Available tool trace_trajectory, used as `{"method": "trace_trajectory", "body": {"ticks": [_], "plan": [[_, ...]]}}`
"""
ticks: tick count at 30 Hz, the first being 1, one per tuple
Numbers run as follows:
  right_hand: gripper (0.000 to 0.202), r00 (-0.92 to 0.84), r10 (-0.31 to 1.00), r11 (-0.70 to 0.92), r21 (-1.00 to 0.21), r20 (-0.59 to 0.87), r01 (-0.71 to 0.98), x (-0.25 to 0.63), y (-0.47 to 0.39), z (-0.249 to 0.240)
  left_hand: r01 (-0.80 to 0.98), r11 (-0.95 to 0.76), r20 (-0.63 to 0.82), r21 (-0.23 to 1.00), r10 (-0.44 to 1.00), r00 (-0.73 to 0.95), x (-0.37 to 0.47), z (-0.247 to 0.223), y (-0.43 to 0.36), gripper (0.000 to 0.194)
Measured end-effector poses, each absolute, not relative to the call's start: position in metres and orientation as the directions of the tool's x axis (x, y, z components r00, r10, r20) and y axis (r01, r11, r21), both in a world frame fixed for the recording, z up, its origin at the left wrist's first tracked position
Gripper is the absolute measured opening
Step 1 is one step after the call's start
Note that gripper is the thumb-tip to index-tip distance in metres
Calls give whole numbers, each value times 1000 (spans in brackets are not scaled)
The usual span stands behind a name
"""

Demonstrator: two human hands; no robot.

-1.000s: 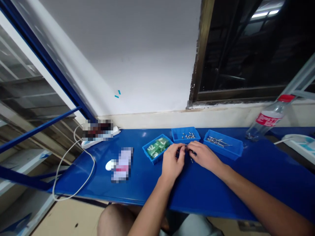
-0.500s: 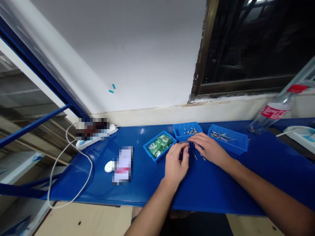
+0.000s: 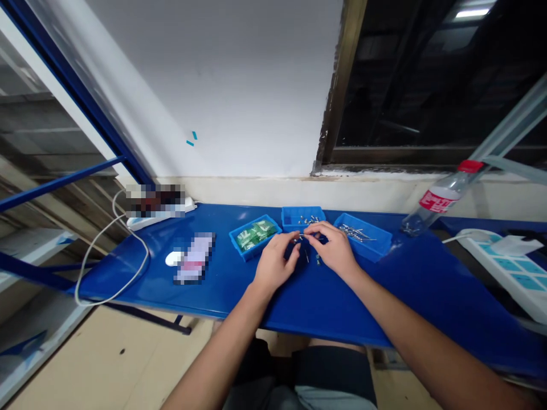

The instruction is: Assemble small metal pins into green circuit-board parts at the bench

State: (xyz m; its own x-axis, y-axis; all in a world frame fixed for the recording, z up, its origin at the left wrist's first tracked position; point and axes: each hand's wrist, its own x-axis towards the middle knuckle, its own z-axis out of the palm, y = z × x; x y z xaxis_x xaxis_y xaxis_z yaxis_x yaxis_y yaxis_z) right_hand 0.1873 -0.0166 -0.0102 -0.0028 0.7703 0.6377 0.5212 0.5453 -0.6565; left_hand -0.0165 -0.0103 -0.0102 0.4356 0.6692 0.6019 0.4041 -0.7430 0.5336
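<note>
My left hand (image 3: 276, 261) is closed in a pinch over the table, its fingertips at a small item too tiny to name. Close by on the right, my right hand (image 3: 335, 249) pinches a thin metal rod (image 3: 304, 236) that runs between both sets of fingertips. Below the hands, a loose thin metal pin (image 3: 306, 256) and a small metal piece (image 3: 318, 260) lie on the blue tabletop. Around them stand a blue bin of green packets (image 3: 243, 254), a blue bin of small metal fittings (image 3: 294, 212) and a blue bin of metal rods (image 3: 376, 249).
A clear bottle with a red cap (image 3: 436, 200) leans at the back right. White power strips lie at the far right (image 3: 508, 265) and back left (image 3: 166, 213). A blurred phone (image 3: 196, 259) and a white oval object (image 3: 173, 259) lie on the left, near a loose cable (image 3: 143, 267).
The view has shifted, so the table sits further left and higher. My right hand has moved slightly left, and its fingers have curled from flatter into a pinch at the rod.
</note>
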Motion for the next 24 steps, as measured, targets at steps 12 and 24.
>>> {"method": "trace_trajectory", "body": {"ticks": [12, 24], "plan": [[26, 72, 902, 418, -904, 425, 89, 182, -15, -28, 370, -746, 601, 555, 666, 441, -15, -13, -5, 28], [33, 17, 925, 379, -923, 380, 63, 178, -18, -27, 371, -682, 559, 630, 730, 392, -14, -11, -7, 23]]}}
